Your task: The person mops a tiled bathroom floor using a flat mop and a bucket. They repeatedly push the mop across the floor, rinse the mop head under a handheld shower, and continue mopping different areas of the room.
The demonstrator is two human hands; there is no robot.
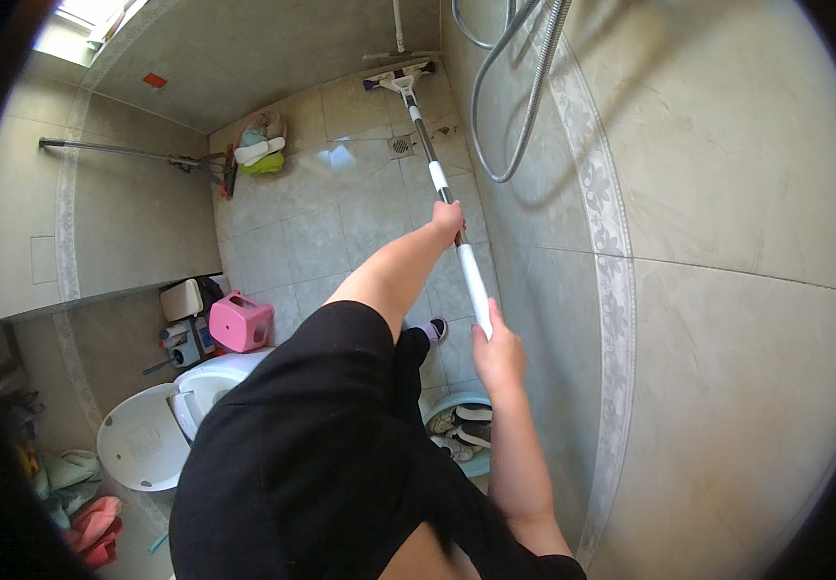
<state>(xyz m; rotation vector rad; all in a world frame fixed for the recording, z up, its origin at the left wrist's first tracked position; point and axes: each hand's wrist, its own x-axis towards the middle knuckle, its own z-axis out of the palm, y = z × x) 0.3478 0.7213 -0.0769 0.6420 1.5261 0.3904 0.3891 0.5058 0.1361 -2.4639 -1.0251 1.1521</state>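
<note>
My left hand (449, 220) is wrapped around the dark middle section of a long floor squeegee's pole (424, 138). Lower down, my right hand (499, 353) grips the end of its white handle (473, 279), thumb laid along the shaft. The pole slants away from me to a wide white and dark head (399, 77) near the far right corner, by the wall. A square floor drain (401, 146) lies just left of the pole, with dark debris (447, 131) to the pole's right.
Right, a metal shower hose (512, 170) hangs by the tiled wall. A teal basin (487, 464) with shoes sits by my legs. Leftward are a toilet with raised lid (139, 438), a pink stool (240, 322), a basket with cloths (262, 151) and a leaning pole (117, 150).
</note>
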